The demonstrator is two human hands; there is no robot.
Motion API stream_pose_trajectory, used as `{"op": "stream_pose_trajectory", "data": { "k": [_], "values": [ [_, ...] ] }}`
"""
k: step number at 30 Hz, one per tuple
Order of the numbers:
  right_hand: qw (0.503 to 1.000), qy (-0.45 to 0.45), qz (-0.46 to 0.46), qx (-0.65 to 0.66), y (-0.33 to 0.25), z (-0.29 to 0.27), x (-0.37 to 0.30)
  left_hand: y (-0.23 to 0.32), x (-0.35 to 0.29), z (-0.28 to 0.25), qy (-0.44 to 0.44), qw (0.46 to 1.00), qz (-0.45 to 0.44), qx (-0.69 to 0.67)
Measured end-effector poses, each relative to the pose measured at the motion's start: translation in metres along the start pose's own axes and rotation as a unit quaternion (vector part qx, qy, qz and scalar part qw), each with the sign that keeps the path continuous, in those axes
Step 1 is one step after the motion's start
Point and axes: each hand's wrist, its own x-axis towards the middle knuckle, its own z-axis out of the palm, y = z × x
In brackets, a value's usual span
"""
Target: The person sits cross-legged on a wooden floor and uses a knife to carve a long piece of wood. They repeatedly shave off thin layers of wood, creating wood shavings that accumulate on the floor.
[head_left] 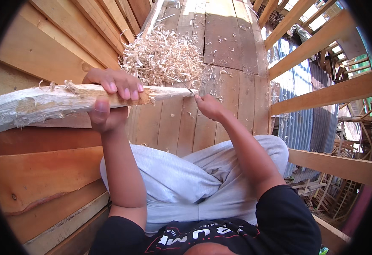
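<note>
A long, pale, rough-hewn wooden pole (37,104) runs in from the left edge, thick there and whittled to a narrow taper on the right. My left hand (113,81) is wrapped round it just before the taper, fingers over the top and thumb on the near side. Frayed fibres stick up along its surface. In my right hand (210,108), closed at the tapered tip, is a small knife (191,91). Only a thin dark part of its blade shows, touching or very near the tip; its handle is hidden in my fist.
Curled wood shavings (162,55) are heaped on the plank floor (186,123) beyond the pole, with loose curls scattered rightward. Boards (45,165) line the left side. On the right, a slatted wooden railing (326,93) borders a drop to corrugated metal sheets (298,123) and stacked timber below.
</note>
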Motion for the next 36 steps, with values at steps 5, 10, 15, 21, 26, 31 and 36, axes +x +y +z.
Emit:
{"op": "stream_pose_trajectory", "data": {
  "k": [5,10,15,21,26,31,36],
  "values": [
    [0.985,0.028,-0.171,0.023,-0.049,0.005,-0.038,-0.004,0.005,0.022,0.099,0.989,0.02,0.104],
    [0.989,-0.034,-0.089,0.116,-0.022,0.006,-0.008,-0.01,-0.005,0.003,0.179,0.981,0.006,0.075],
    [0.99,0.035,-0.127,0.05,-0.03,0.02,-0.011,-0.008,-0.003,-0.014,0.214,0.973,0.015,0.09],
    [0.98,0.043,-0.191,0.044,-0.056,0.014,-0.047,-0.005,-0.001,-0.004,0.218,0.973,0.022,0.077],
    [0.986,0.044,-0.154,0.052,-0.053,0.013,-0.038,-0.009,0.005,0.001,0.233,0.968,0.018,0.094],
    [0.994,0.024,-0.098,0.03,-0.036,0.011,-0.016,-0.007,0.002,-0.005,0.219,0.97,0.005,0.104],
    [0.994,0.029,-0.107,0.005,-0.044,0.011,-0.024,-0.006,0.003,-0.005,0.202,0.976,0.019,0.083]
  ]
}}
